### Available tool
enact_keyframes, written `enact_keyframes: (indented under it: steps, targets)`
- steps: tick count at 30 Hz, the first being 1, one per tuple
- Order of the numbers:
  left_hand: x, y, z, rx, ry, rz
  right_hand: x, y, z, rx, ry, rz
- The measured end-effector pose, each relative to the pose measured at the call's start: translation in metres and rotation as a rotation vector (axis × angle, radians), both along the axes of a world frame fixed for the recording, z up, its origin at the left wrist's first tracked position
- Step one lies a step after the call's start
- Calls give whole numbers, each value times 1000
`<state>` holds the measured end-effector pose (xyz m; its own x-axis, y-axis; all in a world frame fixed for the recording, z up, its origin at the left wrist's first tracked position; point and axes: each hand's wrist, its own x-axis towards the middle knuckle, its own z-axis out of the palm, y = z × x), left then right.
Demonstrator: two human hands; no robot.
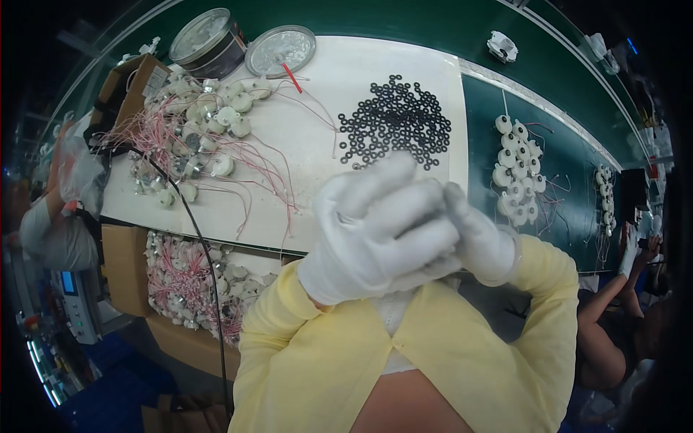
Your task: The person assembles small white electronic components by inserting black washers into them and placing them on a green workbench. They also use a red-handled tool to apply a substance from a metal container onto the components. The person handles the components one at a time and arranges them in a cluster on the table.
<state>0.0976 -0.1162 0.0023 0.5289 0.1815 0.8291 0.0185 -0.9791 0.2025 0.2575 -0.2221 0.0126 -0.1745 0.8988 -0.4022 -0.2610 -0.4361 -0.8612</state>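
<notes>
- Clock directions are taken from the hands; the left hand [393,224] and right hand [485,238], both white-gloved, meet with fingers curled, the left overlapping the right; blur and overlap hide the grip, so one cannot tell whether anything is pinched
- At 2 o'clock, a column of white wired parts [516,173] lies on the green surface [480,108], many showing dark centres; these look finished, as judged from those centres; a further group [605,198] lies near 3 o'clock, too small to judge
- At 12 o'clock, the black rings [395,119] spread loose over the white tabletop [411,54]; at 10 o'clock, a tangled heap of wired parts [191,137] sits beyond reach of the hands; much seems left
- Between 8 and 9 o'clock, the lower carton [123,267] is full of similar pink-wired parts
- Near 10 o'clock, the upper carton [148,83] opens toward a dark, unreadable inside; beyond it stands a round tin [227,61], its contents unclear; beside that lies a shallow metal lid [280,52], pale and smeared within
</notes>
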Motion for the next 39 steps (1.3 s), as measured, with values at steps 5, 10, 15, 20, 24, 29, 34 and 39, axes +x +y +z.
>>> enact_keyframes:
  steps: [5,10,15,20,24,29,34,39]
  targets:
    - [-36,58,-15,-53,87,261,27,-2,-5,-193,59,-190]
    - [-60,127,-51,125,349,732,30,-2,-37,-92,-438,-382]
    - [-54,125,-54,57,515,677,23,-5,-56,492,-1468,-73]
    - [-63,144,-55,36,633,871,13,-2,-49,589,-1762,29]
    - [-66,151,-59,-48,764,828,15,-2,-51,600,-1793,54]
    - [-59,187,-53,149,590,820,26,-4,-43,430,-1576,-28]
    - [-54,245,-75,-19,724,662,27,-2,-34,474,-1537,-4]
    - [-56,199,-62,-232,771,511,37,-9,-37,225,-1376,-264]
